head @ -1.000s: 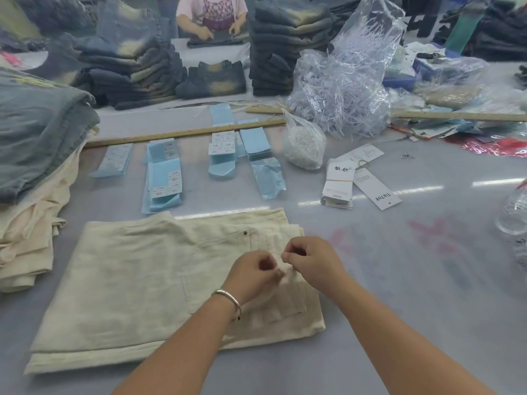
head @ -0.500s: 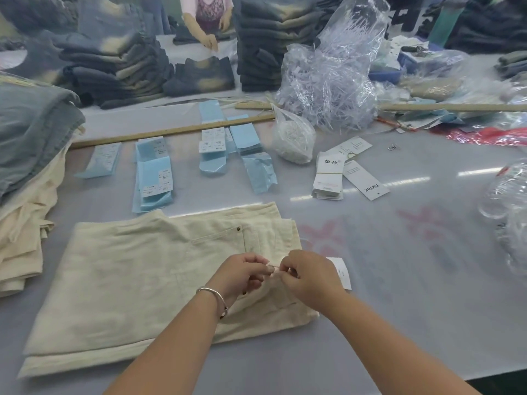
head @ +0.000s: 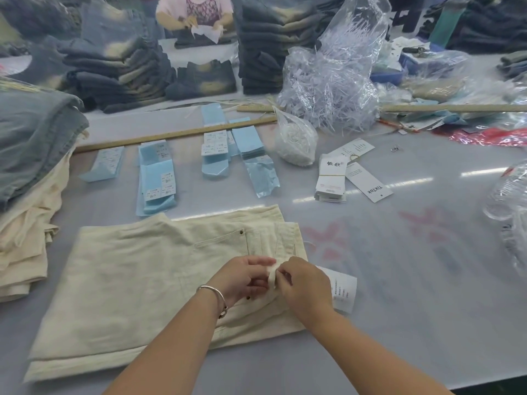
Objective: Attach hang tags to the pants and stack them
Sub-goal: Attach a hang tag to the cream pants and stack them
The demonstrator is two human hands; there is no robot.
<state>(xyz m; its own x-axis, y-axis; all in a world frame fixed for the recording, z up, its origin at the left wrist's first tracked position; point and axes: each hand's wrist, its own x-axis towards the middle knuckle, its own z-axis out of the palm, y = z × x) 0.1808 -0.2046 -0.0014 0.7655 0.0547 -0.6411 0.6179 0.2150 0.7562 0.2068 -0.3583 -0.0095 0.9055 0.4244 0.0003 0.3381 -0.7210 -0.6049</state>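
Folded cream pants [head: 137, 283] lie flat on the grey tabletop [head: 413, 280], waistband end toward the right. Both hands meet over that end. The left hand [head: 242, 280], a metal bangle [head: 216, 297] on its wrist, has its fingers curled in and pinches a small raised fold of the cream cloth. The right hand [head: 306, 286] pinches at the same fold from the other side — its fingertips are turned away, so whatever fine thing may sit between them cannot be made out. A white hang tag [head: 343, 289] pokes out from behind the right hand, lying just off the pants' edge on the tabletop; the hand covers its near end, and its print is too small to read.

Farther back lie a small stack of white tags [head: 330, 178], rows of light blue sleeves [head: 156, 181] and a clear bag of plastic fasteners [head: 333, 72]. At the left edge a pile of cream and grey pants [head: 31, 172] is cut off by the frame. Dark folded stacks [head: 114, 67] stand beyond — blurred.
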